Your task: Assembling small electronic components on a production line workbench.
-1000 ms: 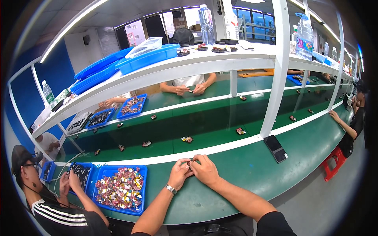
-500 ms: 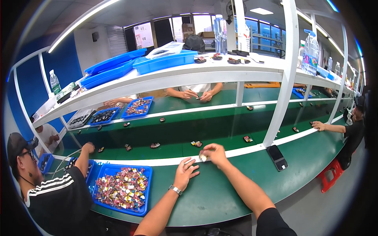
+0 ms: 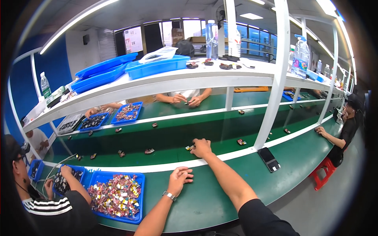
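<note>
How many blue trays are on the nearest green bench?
3: a large tray of reddish pieces left of the left hand, a second tray of black parts further left, and a small tray farthest left. Others may hide behind the co-worker.

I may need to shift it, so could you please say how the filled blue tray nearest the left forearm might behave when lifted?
The blue tray is probably fairly heavy for its size, since many small parts fill it. It looks rather stiff, given its raised walls. If tilted, the jumbled heap might slide to one side.
</note>
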A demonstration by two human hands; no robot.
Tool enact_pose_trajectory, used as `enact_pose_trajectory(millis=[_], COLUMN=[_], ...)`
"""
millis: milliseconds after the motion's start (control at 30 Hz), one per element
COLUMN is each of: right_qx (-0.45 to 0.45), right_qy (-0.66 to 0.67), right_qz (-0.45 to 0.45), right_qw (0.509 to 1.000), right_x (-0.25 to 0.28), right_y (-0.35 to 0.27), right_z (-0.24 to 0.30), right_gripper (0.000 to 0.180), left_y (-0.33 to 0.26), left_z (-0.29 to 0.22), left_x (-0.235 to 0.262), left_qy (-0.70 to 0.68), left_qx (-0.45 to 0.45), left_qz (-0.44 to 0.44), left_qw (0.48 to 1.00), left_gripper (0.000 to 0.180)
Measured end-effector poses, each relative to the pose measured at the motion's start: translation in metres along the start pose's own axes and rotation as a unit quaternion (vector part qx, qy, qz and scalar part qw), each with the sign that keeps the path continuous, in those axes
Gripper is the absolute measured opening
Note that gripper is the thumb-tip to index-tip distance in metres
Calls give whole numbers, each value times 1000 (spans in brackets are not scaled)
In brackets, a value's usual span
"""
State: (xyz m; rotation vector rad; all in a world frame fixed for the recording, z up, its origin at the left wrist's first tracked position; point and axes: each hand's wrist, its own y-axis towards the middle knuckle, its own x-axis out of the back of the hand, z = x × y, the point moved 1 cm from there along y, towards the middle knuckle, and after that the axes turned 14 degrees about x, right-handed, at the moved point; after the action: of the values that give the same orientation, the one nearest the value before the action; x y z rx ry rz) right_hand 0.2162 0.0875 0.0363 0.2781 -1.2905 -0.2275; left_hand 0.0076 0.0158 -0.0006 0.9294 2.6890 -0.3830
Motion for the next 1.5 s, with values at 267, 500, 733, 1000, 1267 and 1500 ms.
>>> enact_pose_trajectory(millis=[267, 500, 733, 1000, 1267, 1500], right_qx=[240, 283, 239, 279, 285, 274], right_qy=[249, 270, 149, 89, 117, 169], right_qz=[27, -45, -146, -201, -157, -121], right_qw=[938, 919, 948, 935, 938, 939], right_x=[60, 67, 42, 39, 37, 41], right_y=[-77, -127, -137, -136, -132, -133], right_z=[41, 55, 66, 64, 61, 55], right_gripper=[75, 57, 27, 23, 18, 16], left_y=[-2, -7, -13, -6, -6, -7], left_z=[-7, -11, -10, -8, -4, -6], left_x=[16, 12, 0, -2, 0, -2], left_qy=[-80, -25, -50, -63, -25, 8], left_qx=[76, 111, 58, 37, 41, 50], left_qz=[54, 109, 40, 16, 31, 33], left_qw=[992, 988, 996, 997, 998, 998], left_gripper=[38, 37, 35, 30, 29, 32])
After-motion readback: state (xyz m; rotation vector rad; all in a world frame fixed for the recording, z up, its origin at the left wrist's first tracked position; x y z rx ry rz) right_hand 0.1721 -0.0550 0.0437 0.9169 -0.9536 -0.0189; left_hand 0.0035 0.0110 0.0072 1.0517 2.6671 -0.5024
